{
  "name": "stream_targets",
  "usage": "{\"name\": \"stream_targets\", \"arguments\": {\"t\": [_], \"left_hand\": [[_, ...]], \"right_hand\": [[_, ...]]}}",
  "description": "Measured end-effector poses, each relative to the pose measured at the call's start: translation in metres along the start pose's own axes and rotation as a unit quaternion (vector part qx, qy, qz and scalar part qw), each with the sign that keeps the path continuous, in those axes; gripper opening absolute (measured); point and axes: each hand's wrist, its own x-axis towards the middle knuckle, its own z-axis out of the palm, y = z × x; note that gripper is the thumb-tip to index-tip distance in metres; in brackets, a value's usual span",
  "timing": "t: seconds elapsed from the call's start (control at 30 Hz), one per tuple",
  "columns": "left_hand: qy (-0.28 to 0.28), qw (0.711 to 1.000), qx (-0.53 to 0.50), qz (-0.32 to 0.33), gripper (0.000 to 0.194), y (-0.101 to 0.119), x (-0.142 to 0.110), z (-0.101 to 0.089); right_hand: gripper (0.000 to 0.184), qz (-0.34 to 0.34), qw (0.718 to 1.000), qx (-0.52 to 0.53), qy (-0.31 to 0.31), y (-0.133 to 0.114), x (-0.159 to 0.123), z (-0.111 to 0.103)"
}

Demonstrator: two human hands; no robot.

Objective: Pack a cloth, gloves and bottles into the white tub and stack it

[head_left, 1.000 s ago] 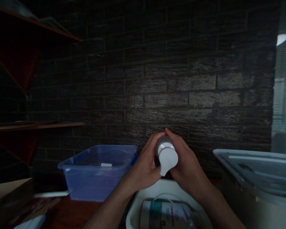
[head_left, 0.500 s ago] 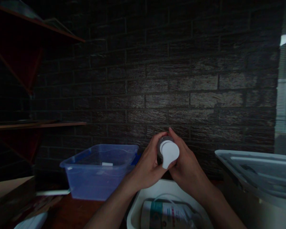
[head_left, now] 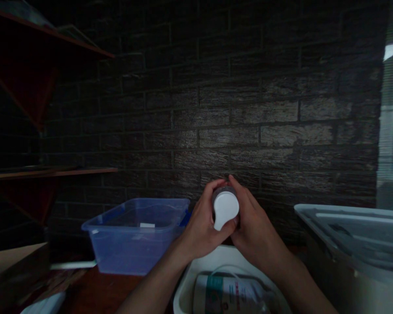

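Both my hands hold a small bottle with a white flip cap (head_left: 225, 208) up in front of a dark brick wall. My left hand (head_left: 201, 226) wraps the bottle from the left, thumb near the cap's lower edge. My right hand (head_left: 253, 226) cups it from the right, fingers closed round the body. The cap faces me and hides most of the bottle. Below my wrists a white tub (head_left: 191, 283) holds a large pouch with a teal and red label (head_left: 229, 294).
A translucent blue bin (head_left: 136, 233) stands at the left on a reddish-brown table (head_left: 98, 294). A grey lidded crate (head_left: 353, 244) fills the right. Wooden shelves (head_left: 52, 172) hang on the left wall. A pale box (head_left: 13, 266) sits at the lower left.
The white cap, tilted open and pointing down a second ago, now lies nearly flat on the bottle's top. My hands have barely shifted.
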Motion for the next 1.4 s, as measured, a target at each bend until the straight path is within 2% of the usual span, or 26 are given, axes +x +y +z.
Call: {"name": "stream_targets", "arguments": {"t": [0.17,0.27,0.37,0.5,0.67,0.83,0.93,1.0,1.1,1.27,1.4], "left_hand": [[0.035,0.994,-0.096,-0.027,0.061,-0.003,-0.001,0.003],[0.080,0.974,-0.201,-0.062,0.054,-0.002,0.000,0.008],[0.110,0.959,-0.250,-0.075,0.050,0.000,0.002,0.012],[0.100,0.956,-0.261,-0.092,0.052,0.003,0.004,0.012],[0.085,0.950,-0.278,-0.118,0.038,0.007,0.005,0.006],[0.115,0.936,-0.311,-0.118,0.027,0.007,0.008,0.002],[0.103,0.929,-0.328,-0.137,0.028,0.006,0.007,-0.001],[0.092,0.927,-0.334,-0.146,0.030,0.007,0.006,-0.004],[0.065,0.925,-0.350,-0.134,0.035,0.008,0.005,-0.007],[0.033,0.915,-0.376,-0.140,0.055,0.009,0.006,-0.012],[0.024,0.902,-0.392,-0.180,0.050,0.007,0.008,-0.012]], "right_hand": [[0.087,0.010,1.000,-0.024,-0.002,-0.005,0.001,-0.004],[0.076,0.011,0.999,-0.035,0.025,-0.008,0.002,-0.007],[0.072,0.020,0.998,-0.029,0.053,-0.011,0.003,-0.010],[0.073,0.031,0.998,-0.005,0.058,-0.014,0.002,-0.011],[0.081,0.083,0.991,0.100,0.027,-0.015,0.001,-0.008],[0.069,0.107,0.956,0.272,-0.009,-0.017,0.002,-0.004],[0.058,0.117,0.926,0.358,-0.030,-0.020,0.001,-0.004],[0.056,0.126,0.909,0.395,-0.039,-0.021,0.001,-0.005],[0.056,0.143,0.889,0.431,-0.051,-0.021,0.001,-0.007],[0.053,0.175,0.868,0.464,-0.040,-0.020,0.003,-0.007],[0.048,0.211,0.864,0.457,-0.013,-0.020,0.005,-0.007]]}}
